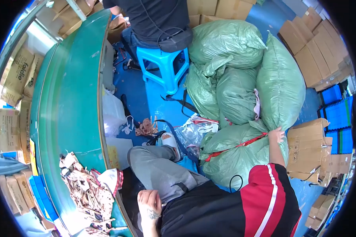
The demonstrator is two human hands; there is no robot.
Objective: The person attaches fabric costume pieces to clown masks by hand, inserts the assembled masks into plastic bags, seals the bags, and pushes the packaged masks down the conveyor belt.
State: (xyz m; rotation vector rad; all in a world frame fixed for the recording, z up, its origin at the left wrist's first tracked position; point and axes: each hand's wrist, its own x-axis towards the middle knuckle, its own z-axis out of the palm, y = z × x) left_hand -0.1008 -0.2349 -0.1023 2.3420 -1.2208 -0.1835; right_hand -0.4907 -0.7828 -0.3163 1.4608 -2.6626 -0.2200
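My left hand (pixel 149 201) is closed, fingers curled, beside my lap near the table edge; the inside of its grip is hidden. To its left, a heap of brown-and-cream patterned cloth pieces (pixel 85 189) lies on the green table (pixel 73 106), with a white piece with red checked trim (pixel 111 179) at the heap's edge. Out to the right, my right hand (pixel 277 135) has its fingers apart. It is at the side of a tied green sack (pixel 241 158) with a red strip across it, just below a tall green sack (pixel 283 83). Whether it touches them I cannot tell.
Another person (pixel 158 23) sits on a blue plastic stool (pixel 164 65) ahead. More green sacks (pixel 227 43) are piled on the blue floor. Cardboard boxes (pixel 308 146) and blue crates (pixel 340 118) stand at right. Cloth scraps (pixel 146 127) and clear plastic bags (pixel 190 136) lie near my foot.
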